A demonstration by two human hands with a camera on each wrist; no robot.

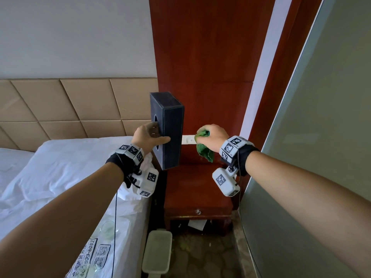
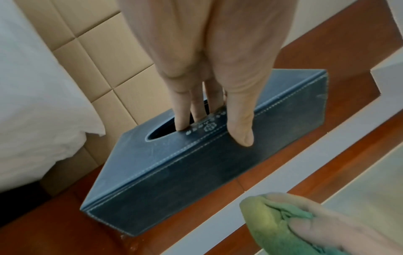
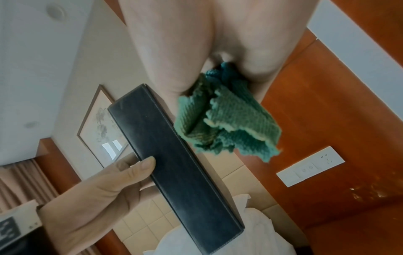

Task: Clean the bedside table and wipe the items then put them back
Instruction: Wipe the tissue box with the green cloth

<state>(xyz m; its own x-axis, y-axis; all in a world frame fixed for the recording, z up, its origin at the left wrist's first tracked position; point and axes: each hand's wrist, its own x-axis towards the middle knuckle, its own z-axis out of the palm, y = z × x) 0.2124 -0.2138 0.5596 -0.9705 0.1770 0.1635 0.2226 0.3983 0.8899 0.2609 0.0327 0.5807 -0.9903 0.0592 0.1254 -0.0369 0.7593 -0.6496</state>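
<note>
Left hand fingers hooked in tissue box slot, thumb outside. Right hand fingers bunch green cloth. Wipe the side beyond the thumb, keep the grip firm.

A white-sheeted bed sits below a tan padded headboard.
</note>
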